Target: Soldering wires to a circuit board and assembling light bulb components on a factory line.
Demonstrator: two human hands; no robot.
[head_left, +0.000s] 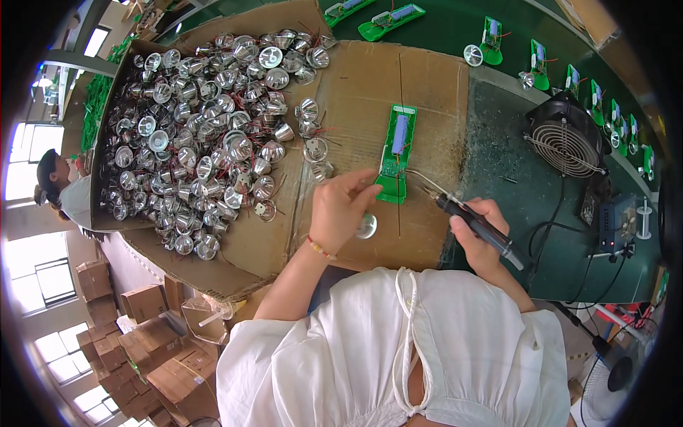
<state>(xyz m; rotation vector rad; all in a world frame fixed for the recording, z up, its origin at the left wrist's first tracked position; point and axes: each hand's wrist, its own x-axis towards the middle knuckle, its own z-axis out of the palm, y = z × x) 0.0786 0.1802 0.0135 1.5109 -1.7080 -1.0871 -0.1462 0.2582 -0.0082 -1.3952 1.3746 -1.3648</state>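
Observation:
A green plastic flashlight housing [390, 188] lies on the cardboard in front of me, with a blue-purple battery [400, 134] and a small circuit board in it. My left hand [343, 206] is beside its lower left edge, thumb and fingertips pinched together; what they hold is too small to make out. A shiny round reflector [366, 226] sits just under that hand, partly covered by it. My right hand [484, 235] grips a black soldering iron [484, 226]. The iron's tip and a thin bent metal tube reach to the board's right side.
A large cardboard box [206, 274] heaped with silver reflectors [206, 135] stands at left, some spilling beside it. A black fan [565, 146] and a soldering station [617, 224] with cables are at right. Several green housings [538, 64] line the far side. Another person [71, 188] is at far left.

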